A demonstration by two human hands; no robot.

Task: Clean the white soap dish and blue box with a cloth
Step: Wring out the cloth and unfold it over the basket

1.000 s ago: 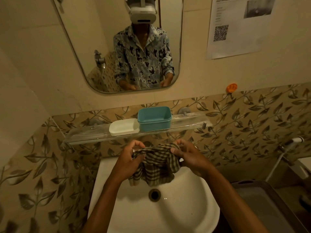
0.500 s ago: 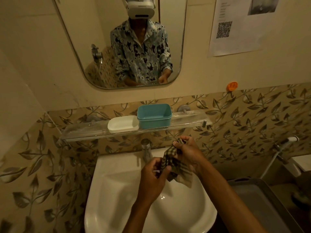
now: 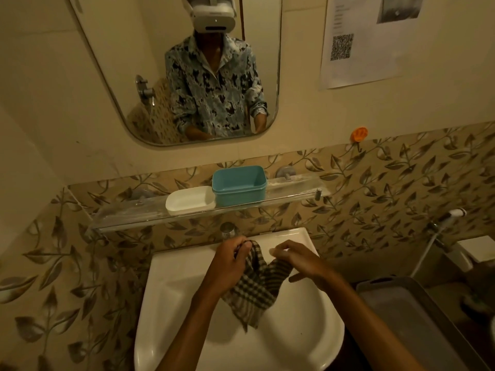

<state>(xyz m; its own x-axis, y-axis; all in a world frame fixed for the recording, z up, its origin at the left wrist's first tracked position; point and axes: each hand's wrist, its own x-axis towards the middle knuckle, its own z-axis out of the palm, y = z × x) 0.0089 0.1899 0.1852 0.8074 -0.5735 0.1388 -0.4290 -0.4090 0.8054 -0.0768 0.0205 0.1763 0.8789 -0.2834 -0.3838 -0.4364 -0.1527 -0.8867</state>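
Now both hands' fingers [image 3: 242,243] pinch the checked cloth [image 3: 253,287] over the sink [image 3: 171,277].

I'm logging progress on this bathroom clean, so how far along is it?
Nothing looks wiped yet: the white soap dish and blue box sit side by side on the glass shelf, untouched. In hand: the left hand and right hand hold the checked cloth over the sink. Left: wiping both.
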